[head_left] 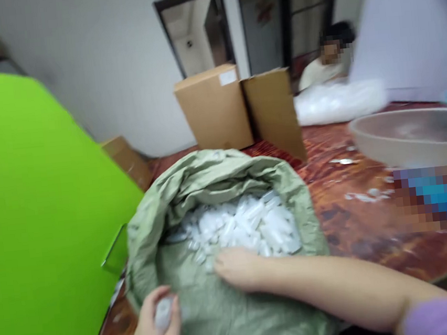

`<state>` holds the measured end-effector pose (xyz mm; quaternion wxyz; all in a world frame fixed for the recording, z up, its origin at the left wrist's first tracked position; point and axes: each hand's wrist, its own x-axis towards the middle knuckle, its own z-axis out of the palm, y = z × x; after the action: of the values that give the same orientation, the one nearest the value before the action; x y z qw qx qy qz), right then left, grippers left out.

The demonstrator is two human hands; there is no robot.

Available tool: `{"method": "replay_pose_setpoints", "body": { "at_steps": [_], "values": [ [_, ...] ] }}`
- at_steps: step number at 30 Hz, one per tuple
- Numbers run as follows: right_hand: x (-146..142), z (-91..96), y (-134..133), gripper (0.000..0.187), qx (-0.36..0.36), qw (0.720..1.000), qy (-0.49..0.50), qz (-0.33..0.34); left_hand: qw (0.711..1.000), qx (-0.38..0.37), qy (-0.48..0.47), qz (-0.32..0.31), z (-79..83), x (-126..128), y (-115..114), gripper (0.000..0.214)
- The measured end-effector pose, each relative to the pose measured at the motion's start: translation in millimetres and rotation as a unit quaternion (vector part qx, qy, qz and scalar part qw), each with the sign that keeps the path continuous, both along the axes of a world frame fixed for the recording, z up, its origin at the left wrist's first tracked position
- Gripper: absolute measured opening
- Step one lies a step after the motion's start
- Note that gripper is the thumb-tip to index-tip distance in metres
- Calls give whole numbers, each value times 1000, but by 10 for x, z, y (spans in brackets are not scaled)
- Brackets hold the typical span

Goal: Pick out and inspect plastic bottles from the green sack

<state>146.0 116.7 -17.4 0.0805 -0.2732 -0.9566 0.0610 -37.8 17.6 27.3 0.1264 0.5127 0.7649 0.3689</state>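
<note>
A green woven sack (pixel 297 192) stands in front of me with its mouth rolled back. Inside lie many small white plastic pieces (pixel 232 222), heaped toward its far side. My left hand (pixel 155 321), at the sack's near left rim, is closed around a small whitish cylindrical piece (pixel 164 314) whose exact kind is not clear. Reaching in from the right, my right hand (pixel 239 268) is inside the sack at the near edge of the heap. Its fingertips are blurred and partly hidden, so whether they grip a piece cannot be made out.
A bright green panel (pixel 53 205) rises close on the left. Cardboard boxes (pixel 214 110) stand behind the sack. On the right are a large translucent basin (pixel 411 141) and scattered white bits (pixel 368 194) on the reddish floor. A person (pixel 322 68) sits farther back beside a white plastic bundle (pixel 339 102).
</note>
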Motion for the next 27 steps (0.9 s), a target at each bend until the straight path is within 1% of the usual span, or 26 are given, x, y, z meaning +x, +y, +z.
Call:
{"method": "replay_pose_setpoints", "body": {
  "at_steps": [1, 3, 6, 9, 11, 13, 15, 17, 18, 20, 22, 24, 27],
  "values": [
    [-6, -10, 28, 19, -2, 1000, 10, -19, 1000, -30, -2, 2, -22, -54, -10, 36],
    [-17, 7, 89, 22, -9, 999, 24, -44, 998, -59, -19, -1, -54, -127, -37, 38],
    [-92, 43, 120, 23, -27, 998, 31, -44, 994, -76, -75, -27, -73, -143, -85, 36],
    [-240, 0, 80, 18, -60, 997, 19, -35, 986, -85, -130, -55, -74, -112, -126, 29],
    [-329, -40, 46, 21, -86, 995, 16, -49, 981, -95, -154, -75, -75, -98, -148, 22],
    [-373, -30, 11, 23, -113, 991, 30, -68, 975, -109, -166, -101, -78, -88, -167, 16],
    [-361, 63, -35, 22, -136, 986, 54, -77, 970, -124, -166, -128, -79, -68, -176, 12],
    [-305, 220, -108, 31, -172, 976, 108, -73, 962, -145, -163, -161, -71, -27, -170, 10],
    [-266, 306, -155, 35, -202, 966, 152, -61, 955, -159, -168, -184, -62, 0, -161, 9],
    [-173, 454, -262, 34, -271, 930, 248, -15, 929, -196, -197, -243, -36, 59, -132, 7],
    [-66, 531, -364, 27, -321, 894, 311, 28, 890, -236, -240, -309, -10, 112, -98, 7],
    [49, 532, -441, 22, -339, 882, 324, 37, 839, -272, -302, -361, 2, 152, -64, 15],
    [200, 460, -507, 21, -355, 872, 337, 14, 761, -327, -398, -395, -8, 205, -14, 33]
  ]
}}
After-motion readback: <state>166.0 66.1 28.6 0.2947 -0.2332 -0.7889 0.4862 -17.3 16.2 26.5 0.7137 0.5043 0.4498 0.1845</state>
